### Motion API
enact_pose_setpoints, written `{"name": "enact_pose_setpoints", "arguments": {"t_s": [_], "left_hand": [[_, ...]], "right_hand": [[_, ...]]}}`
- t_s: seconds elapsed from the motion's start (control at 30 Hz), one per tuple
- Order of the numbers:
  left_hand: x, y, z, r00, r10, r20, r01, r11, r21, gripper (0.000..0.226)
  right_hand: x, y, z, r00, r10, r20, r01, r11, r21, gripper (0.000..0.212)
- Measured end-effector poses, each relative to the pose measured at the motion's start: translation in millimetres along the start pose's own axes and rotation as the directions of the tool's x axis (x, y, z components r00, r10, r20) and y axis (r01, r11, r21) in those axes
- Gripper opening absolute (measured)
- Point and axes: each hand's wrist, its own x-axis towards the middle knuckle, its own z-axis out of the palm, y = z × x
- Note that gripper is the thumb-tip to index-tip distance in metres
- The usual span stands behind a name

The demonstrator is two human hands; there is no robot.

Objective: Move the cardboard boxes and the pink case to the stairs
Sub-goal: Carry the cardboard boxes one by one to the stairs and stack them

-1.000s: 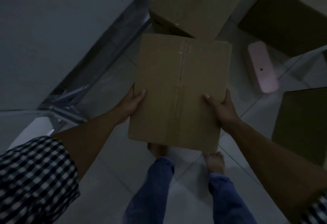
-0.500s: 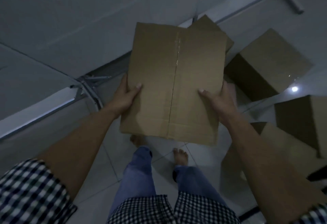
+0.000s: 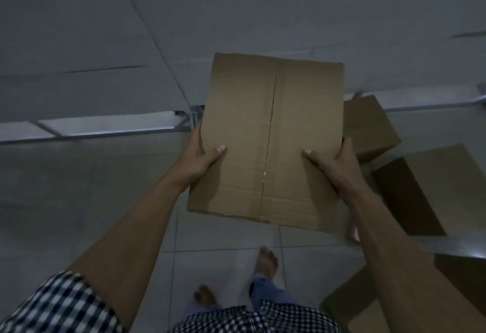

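A closed brown cardboard box (image 3: 268, 135), with a seam down its top, is gripped between the left hand (image 3: 200, 159) and the right hand (image 3: 334, 161). A smaller box (image 3: 368, 127) and a larger box (image 3: 441, 182) sit right of the right hand.

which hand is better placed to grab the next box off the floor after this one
Right, probably. The left hand and right hand both grip the carried box, but the floor boxes all lie on the right hand's side.

I stand on a pale tiled floor (image 3: 218, 261) by a grey wall (image 3: 263, 3) with a metal rail (image 3: 118, 132) at its foot, wearing jeans (image 3: 273, 296) and a checked shirt (image 3: 252, 319).
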Motion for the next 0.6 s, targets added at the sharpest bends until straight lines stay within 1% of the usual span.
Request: {"name": "enact_pose_setpoints", "arguments": {"t_s": [0.1, 0.23, 0.4, 0.53, 0.6], "left_hand": [[-37.1, -9.9, -39.2, 0.991, -0.016, -0.136, 0.014, 1.000, -0.014, 0.078], [-94.0, -32.3, -96.3, 0.950, -0.034, -0.310, 0.024, 0.999, -0.036, 0.074], [-173.6, -65.3, -167.4, 0.873, -0.084, -0.480, 0.033, 0.993, -0.113, 0.073], [-240.9, -90.4, -221.1, 0.807, -0.128, -0.577, 0.039, 0.986, -0.164, 0.075], [-275.9, -100.5, -242.9, 0.768, -0.146, -0.624, 0.039, 0.983, -0.181, 0.075]], "right_hand": [[-6.1, -20.1, 41.2, 0.993, -0.038, 0.111, 0.045, 0.997, -0.068, 0.091], [-23.5, -48.5, 108.9, 0.958, -0.117, 0.263, 0.159, 0.977, -0.145, 0.097], [-70.5, -74.8, 203.3, 0.895, -0.151, 0.420, 0.265, 0.937, -0.229, 0.096], [-122.6, -84.7, 274.6, 0.832, -0.182, 0.525, 0.336, 0.917, -0.215, 0.091], [-150.8, -86.1, 308.4, 0.789, -0.191, 0.584, 0.371, 0.906, -0.205, 0.089]]}}
